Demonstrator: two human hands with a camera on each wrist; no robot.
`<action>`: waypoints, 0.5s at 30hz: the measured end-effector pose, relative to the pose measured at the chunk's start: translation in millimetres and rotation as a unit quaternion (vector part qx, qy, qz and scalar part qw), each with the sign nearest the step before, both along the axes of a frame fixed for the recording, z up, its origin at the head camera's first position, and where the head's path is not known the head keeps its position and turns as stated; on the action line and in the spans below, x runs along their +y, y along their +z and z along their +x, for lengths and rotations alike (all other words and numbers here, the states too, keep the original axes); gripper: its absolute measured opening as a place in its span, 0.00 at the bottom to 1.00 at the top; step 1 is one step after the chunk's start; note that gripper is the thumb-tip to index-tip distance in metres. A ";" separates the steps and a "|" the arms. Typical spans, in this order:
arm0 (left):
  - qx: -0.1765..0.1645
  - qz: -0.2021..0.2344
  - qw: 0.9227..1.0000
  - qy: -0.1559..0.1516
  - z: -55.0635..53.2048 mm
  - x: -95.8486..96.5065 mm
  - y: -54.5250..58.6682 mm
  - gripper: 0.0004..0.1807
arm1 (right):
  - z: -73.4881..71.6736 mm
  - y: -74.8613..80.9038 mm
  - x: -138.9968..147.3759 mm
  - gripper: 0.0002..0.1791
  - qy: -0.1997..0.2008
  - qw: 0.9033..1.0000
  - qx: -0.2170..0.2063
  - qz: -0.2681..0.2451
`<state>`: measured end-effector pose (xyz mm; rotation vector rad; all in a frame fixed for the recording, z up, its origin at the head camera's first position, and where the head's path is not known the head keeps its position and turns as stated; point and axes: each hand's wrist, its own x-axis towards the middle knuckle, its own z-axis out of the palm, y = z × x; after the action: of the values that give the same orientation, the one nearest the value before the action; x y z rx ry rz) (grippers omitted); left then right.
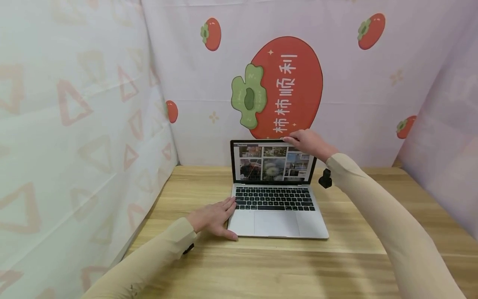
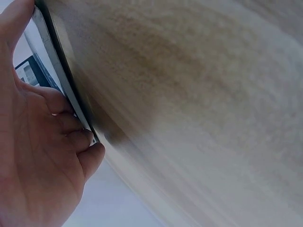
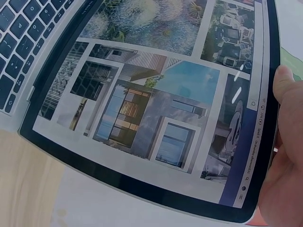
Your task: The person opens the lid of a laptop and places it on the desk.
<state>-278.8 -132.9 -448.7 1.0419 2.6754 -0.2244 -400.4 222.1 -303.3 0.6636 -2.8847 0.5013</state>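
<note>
An open silver laptop (image 1: 276, 224) stands on the wooden table, its black keyboard and bright screen facing me. The screen (image 3: 139, 94) is lit with a page of photos under a blue bar. My left hand (image 1: 214, 218) rests at the laptop's left side, fingers along that edge and thumb by the front corner. Seen from the left wrist, the fingers (image 2: 71, 125) touch the base's thin edge. Up at the screen's top edge, right of its middle, my right hand (image 1: 309, 143) pinches the rim. Its thumb (image 3: 283, 80) lies at the front of the black bezel; the other fingers are mostly hidden behind.
The light wooden table (image 1: 269, 270) extends around the laptop. Behind it hangs a pale cloth (image 1: 194, 74) printed with red persimmons, and another patterned cloth (image 1: 89, 124) lines the left side. A small black device (image 1: 325, 179) sits at my right wrist.
</note>
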 end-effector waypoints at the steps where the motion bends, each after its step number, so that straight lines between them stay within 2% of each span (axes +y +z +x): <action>1: -0.001 0.001 1.000 0.001 -0.2 -0.1 0.7 0.68 | -0.3 0.5 -0.3 0.17 0.000 1.000 0.001 -0.001; 5: 0.001 0.002 1.000 0.000 -0.5 0.0 1.9 0.67 | -2.2 1.7 -0.5 0.17 0.001 1.000 0.004 -0.002; 10: -0.002 0.000 1.000 0.000 0.2 0.4 2.2 0.68 | -6.0 1.9 1.3 0.22 0.002 1.000 0.000 -0.004; 15: -0.003 0.002 1.000 0.002 -0.3 0.0 1.1 0.68 | -14.1 0.6 3.7 0.22 -0.002 1.000 0.002 -0.007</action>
<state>-279.1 -132.9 -447.6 1.0380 2.6726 -0.2142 -414.5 225.7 -302.6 0.6566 -2.8756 0.5203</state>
